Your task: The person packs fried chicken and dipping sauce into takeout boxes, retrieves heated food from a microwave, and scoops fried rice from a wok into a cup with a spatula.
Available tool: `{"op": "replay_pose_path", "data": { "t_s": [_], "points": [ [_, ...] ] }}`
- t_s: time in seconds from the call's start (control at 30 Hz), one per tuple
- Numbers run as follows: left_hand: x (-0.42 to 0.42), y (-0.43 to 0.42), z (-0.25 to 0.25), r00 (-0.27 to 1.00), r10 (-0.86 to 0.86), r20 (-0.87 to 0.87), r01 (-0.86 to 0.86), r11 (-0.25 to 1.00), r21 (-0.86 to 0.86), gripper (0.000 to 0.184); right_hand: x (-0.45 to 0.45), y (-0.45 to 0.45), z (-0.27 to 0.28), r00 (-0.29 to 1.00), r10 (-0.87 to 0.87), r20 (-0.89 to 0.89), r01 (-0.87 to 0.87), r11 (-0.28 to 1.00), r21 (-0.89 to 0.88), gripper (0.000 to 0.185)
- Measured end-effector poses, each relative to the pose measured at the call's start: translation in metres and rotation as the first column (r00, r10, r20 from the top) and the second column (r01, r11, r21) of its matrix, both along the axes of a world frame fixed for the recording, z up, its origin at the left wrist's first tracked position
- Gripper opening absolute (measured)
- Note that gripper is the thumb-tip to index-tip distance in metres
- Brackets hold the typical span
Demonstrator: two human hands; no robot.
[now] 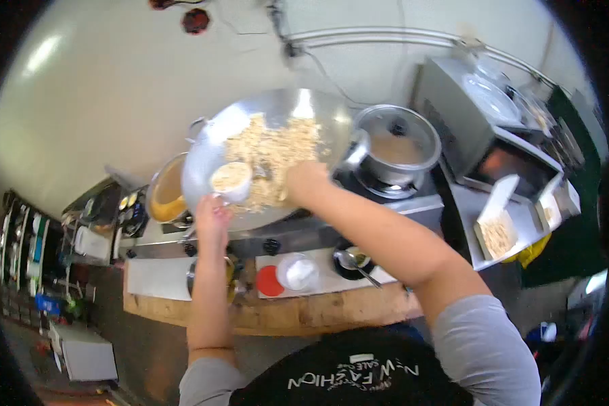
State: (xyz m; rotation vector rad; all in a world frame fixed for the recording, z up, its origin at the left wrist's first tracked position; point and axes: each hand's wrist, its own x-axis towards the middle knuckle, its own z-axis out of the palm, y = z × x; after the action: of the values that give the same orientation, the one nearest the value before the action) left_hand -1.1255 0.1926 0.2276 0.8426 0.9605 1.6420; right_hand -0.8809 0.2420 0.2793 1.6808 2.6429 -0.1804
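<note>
A large metal wok (pixel 206 159) sits on the stove, with pale yellow fried rice or a similar crumbly food (pixel 277 145) spread inside. My left hand (pixel 213 216) is closed on the near edge of a white bowl (pixel 239 192), held over the left part of the wok. The bowl is filled with the same pale food. My right hand (pixel 306 183) reaches into the wok just right of the bowl, fingers curled and low against the food. What it grips is blurred and hidden by the hand.
Right of the wok stands a lidded pot (pixel 402 152), then a microwave (pixel 501 135) and an open takeaway box of food (pixel 497 237). Another pot (pixel 162 196) is at the left. In front are a white tub (pixel 298 272), a red lid (pixel 270 281) and a dark bowl with a spoon (pixel 352 264).
</note>
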Motion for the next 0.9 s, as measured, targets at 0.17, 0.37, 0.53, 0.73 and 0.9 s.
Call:
{"op": "replay_pose_path", "data": {
  "t_s": [0.17, 0.37, 0.53, 0.73, 0.9],
  "points": [
    [0.021, -0.015, 0.005, 0.959, 0.247, -0.137, -0.265, 0.954, -0.138, 0.019, -0.009, -0.022, -0.03, 0.995, 0.002, -0.098, 0.015, 0.986, 0.165, 0.03],
    [0.071, -0.043, 0.032, 0.979, 0.165, -0.119, -0.159, 0.986, 0.057, 0.015, 0.191, -0.162, -0.039, 0.628, 0.52, -0.579, -0.186, 0.822, 0.538, 0.025],
    [0.228, -0.095, 0.087, 0.949, 0.313, -0.04, -0.307, 0.946, 0.106, 0.028, 0.409, -0.29, -0.13, 0.756, 0.06, -0.651, 0.134, 0.96, 0.245, 0.023],
    [0.404, -0.145, 0.07, 0.985, -0.115, 0.128, 0.09, 0.978, 0.187, 0.019, 0.619, -0.465, -0.138, 0.544, -0.603, -0.583, 0.772, 0.632, 0.067, 0.022],
    [0.585, -0.163, 0.071, 0.813, -0.552, 0.183, 0.522, 0.832, 0.19, 0.011, 0.739, -0.546, -0.126, 0.284, -0.644, -0.71, 0.947, 0.303, 0.104, 0.014]
  ]
}}
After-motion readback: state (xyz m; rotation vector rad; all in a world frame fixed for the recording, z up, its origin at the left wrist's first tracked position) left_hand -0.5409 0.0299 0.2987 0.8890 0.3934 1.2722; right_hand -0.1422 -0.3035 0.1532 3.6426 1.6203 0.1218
